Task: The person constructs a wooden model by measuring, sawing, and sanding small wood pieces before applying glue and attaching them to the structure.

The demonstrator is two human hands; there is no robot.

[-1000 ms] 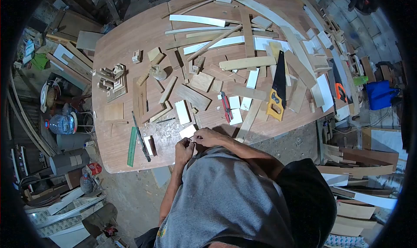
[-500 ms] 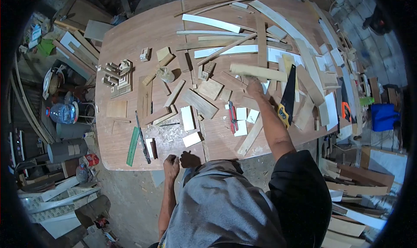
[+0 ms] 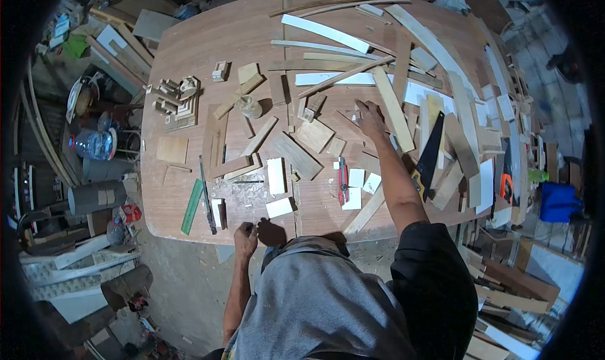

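Observation:
My right hand (image 3: 370,119) is stretched over the middle right of the table, its fingers apart and nothing held in them. Just right of it a pale wooden strip (image 3: 394,108) lies slantwise on other pieces. A thin brown wood strip (image 3: 348,122) is close to its left side. At the table's front edge my left hand (image 3: 246,235) rests with its fingers curled; whatever they may hold is hidden. Nearest to it are a small white-faced wood block (image 3: 218,212), a white block (image 3: 280,207) and a hacksaw-like dark tool (image 3: 207,199).
A handsaw (image 3: 430,155) lies among boards on the right. A red utility knife (image 3: 343,180) is beside small white squares (image 3: 353,198). A green ruler (image 3: 192,206), a jar (image 3: 249,107) and a stepped wooden model (image 3: 183,105) stand or lie on the left of the table (image 3: 208,45).
My right hand has let go of the pale wooden strip, which swung from lying crosswise to a steep slant on its right. My left hand has stayed at the table edge.

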